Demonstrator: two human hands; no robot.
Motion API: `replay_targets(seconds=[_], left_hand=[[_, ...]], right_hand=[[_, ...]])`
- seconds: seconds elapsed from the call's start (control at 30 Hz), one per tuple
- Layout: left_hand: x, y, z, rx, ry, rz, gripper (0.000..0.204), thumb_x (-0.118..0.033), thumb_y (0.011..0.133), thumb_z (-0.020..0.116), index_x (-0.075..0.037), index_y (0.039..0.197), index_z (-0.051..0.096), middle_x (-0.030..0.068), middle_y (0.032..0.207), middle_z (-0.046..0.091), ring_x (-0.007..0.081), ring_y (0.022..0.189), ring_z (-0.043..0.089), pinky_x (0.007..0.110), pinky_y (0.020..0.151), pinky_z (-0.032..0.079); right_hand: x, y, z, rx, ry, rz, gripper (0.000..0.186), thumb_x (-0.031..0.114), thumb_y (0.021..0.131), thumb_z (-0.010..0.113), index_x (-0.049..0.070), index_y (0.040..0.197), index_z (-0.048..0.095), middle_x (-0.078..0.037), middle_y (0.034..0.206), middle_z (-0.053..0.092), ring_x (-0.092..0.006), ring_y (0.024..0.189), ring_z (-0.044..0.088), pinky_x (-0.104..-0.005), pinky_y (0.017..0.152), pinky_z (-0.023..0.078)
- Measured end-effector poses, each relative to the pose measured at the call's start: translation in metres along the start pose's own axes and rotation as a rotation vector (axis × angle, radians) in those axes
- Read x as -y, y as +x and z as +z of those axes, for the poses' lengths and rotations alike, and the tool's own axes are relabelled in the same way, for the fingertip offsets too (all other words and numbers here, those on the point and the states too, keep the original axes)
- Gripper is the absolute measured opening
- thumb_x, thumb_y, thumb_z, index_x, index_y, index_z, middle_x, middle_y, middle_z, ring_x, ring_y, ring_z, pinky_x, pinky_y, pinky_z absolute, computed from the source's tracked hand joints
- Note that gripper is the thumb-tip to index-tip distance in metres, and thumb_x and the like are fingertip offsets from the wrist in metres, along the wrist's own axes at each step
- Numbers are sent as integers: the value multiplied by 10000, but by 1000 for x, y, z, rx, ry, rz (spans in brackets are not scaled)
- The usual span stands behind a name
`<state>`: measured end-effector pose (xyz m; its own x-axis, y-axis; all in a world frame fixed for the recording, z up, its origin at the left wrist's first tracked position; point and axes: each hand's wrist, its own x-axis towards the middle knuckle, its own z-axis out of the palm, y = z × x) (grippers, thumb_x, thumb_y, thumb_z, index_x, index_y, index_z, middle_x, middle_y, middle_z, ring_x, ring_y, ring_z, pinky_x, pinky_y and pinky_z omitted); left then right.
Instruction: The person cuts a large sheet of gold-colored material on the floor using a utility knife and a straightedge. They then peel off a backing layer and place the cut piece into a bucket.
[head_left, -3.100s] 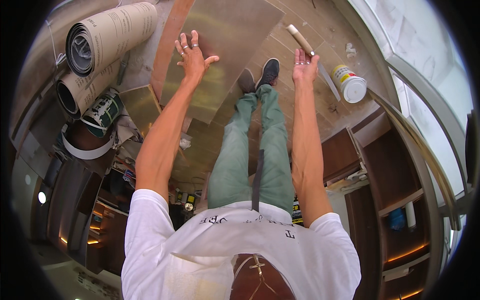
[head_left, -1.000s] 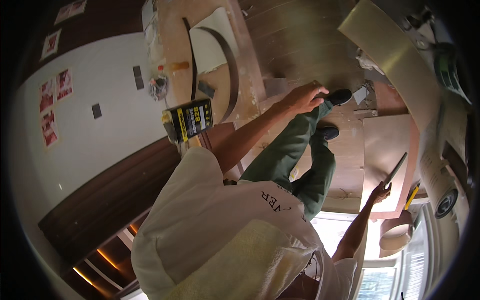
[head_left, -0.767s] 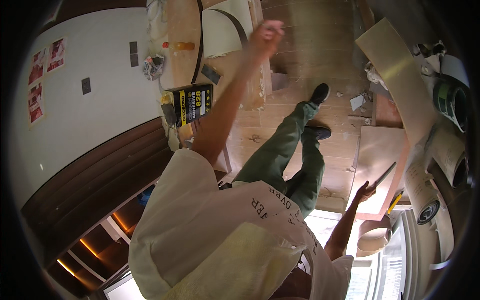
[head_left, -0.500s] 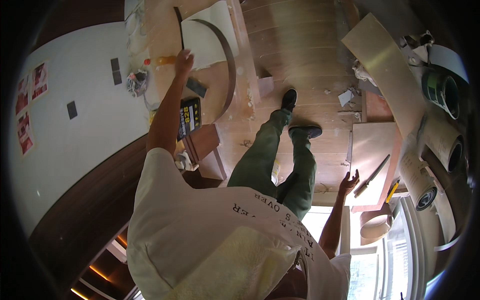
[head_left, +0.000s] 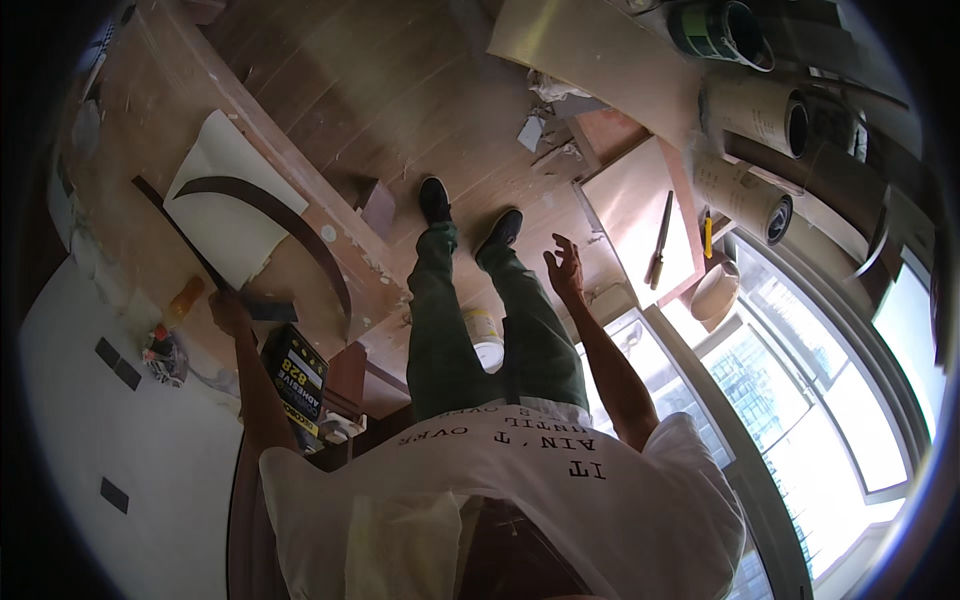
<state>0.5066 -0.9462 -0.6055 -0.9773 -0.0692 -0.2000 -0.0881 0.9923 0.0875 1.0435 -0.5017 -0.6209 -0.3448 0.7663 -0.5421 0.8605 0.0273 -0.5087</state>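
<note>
Reaching out over the worktop (head_left: 130, 130), the left hand (head_left: 228, 312) rested on the near end of a dark strip (head_left: 265, 310) just beside an orange tube (head_left: 186, 297); whether its fingers were closed on the strip could not be told. A white sheet (head_left: 225, 215) with a dark curved piece (head_left: 290, 225) lay beyond. To lift the strip well, a firm pinch at that end seemed wise, keeping it level. The right hand (head_left: 566, 270) hung empty, fingers spread, above the floor, near a board (head_left: 635, 200) carrying a long tool (head_left: 660, 240).
</note>
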Motion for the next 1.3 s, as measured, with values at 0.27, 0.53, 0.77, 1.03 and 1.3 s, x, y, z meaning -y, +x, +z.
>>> replay_targets(seconds=[0.27,0.53,0.77,1.03,1.3], left_hand=[[-16,-5,-10,-46,-104,0,336,-354,935,527,-67,1105,567,176,1044,663,385,1003,639,513,838,486],[-1,20,-37,-31,104,17,242,-211,892,570,-67,1084,595,180,1031,653,369,948,656,477,802,520],[1,14,-106,-182,402,205,166,-145,853,580,-58,973,653,161,955,661,285,808,690,426,677,562],[-161,-42,-171,-85,-76,520,329,-218,995,400,63,1093,542,226,991,590,384,848,605,456,716,480],[-387,-163,-128,229,-97,1223,407,-147,939,540,-119,1345,533,136,1096,588,324,1035,541,472,841,429]], right_hand=[[87,80,0,-60,56,-269,403,145,877,621,85,1261,513,-171,1116,582,-294,942,632,-396,804,515],[68,83,2,-58,73,-205,372,106,882,644,80,1239,542,-180,1103,611,-272,882,667,-354,724,545],[51,51,23,20,116,-125,348,134,887,637,74,1219,554,-167,1088,614,-268,894,665,-355,738,553],[66,119,12,-195,490,-139,372,212,913,630,60,1244,551,-156,1150,618,-250,995,642,-341,835,525],[205,143,-146,66,1568,-64,780,588,906,537,70,1437,297,-134,1361,449,-295,1237,471,-483,1036,383]])
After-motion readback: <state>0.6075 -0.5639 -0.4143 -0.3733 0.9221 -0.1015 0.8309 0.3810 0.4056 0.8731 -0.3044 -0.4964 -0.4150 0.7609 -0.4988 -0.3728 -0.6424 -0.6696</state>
